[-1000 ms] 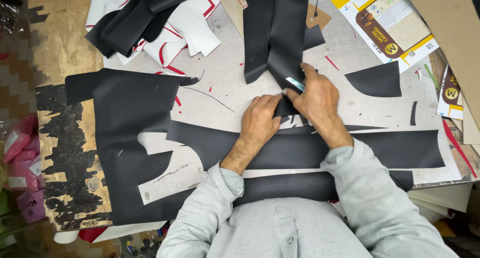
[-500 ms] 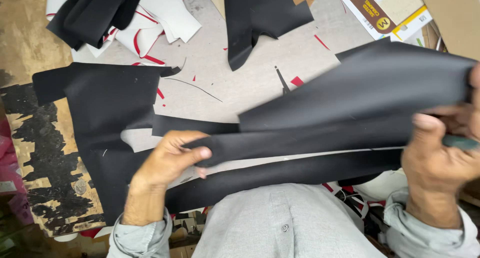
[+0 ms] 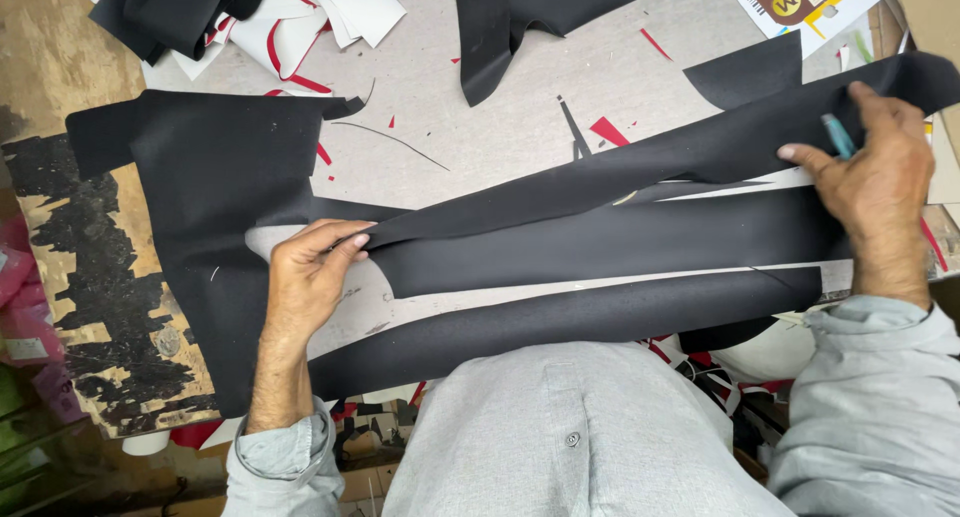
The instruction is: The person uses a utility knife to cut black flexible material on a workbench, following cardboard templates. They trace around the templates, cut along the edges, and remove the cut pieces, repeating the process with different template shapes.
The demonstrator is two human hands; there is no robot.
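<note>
I'm mid-pull on the cut black strip (image 3: 620, 182), left hand (image 3: 310, 277) pinching its near end on the grey board (image 3: 480, 127), right hand (image 3: 875, 172) gripping the far end plus a small teal tool (image 3: 836, 135); next probably needs lifting it clear of the black sheet (image 3: 220, 207).

Left hand (image 3: 310, 277): palm down, fingers curled, thumb and fingertips pinched together at its right side; forearm bare, grey sleeve pushed back toward the elbow. Right hand (image 3: 875, 172): raised at far right, fingers bent in a grip, wrist bare above the grey cuff. Both arms spread wide apart.
</note>
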